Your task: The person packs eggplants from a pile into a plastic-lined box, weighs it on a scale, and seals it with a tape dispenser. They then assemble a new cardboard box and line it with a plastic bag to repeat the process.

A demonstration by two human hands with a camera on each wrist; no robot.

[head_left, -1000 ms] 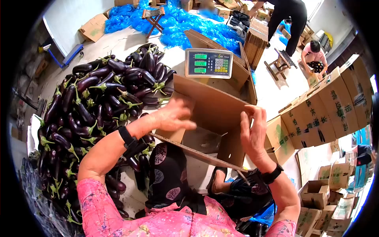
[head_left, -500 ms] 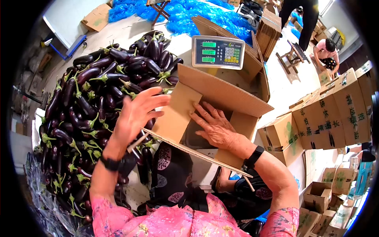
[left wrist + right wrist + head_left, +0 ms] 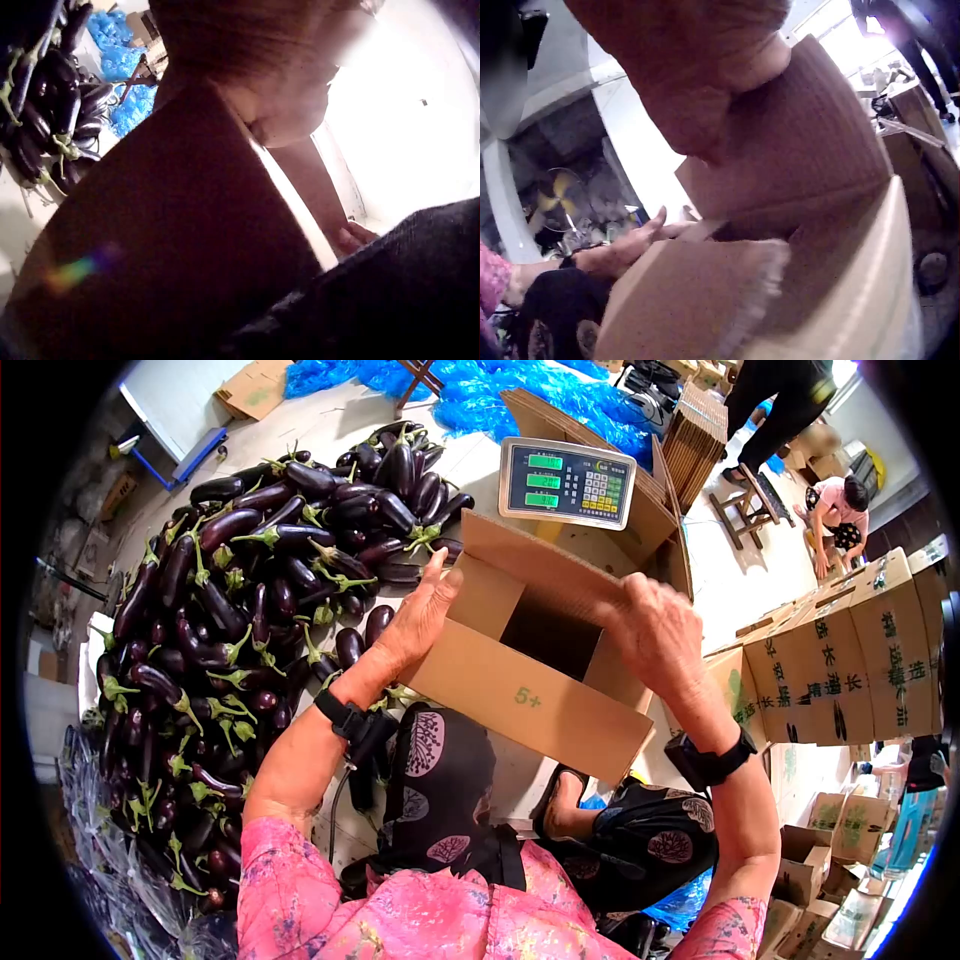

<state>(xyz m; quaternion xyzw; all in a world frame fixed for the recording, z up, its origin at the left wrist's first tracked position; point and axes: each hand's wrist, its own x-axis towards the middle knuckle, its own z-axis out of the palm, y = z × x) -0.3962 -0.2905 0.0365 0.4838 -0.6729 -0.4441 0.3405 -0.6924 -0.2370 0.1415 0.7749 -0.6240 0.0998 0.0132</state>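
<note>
In front of the scale [image 3: 566,482], the cardboard box [image 3: 530,700] now stands upright with its mouth open, no longer lying flat. The left hand [image 3: 420,615] presses straight fingers against its left wall; the right hand [image 3: 655,630], which had been inside, curls over the right rim. Eggplants [image 3: 250,590] lie left of the scale.
</note>
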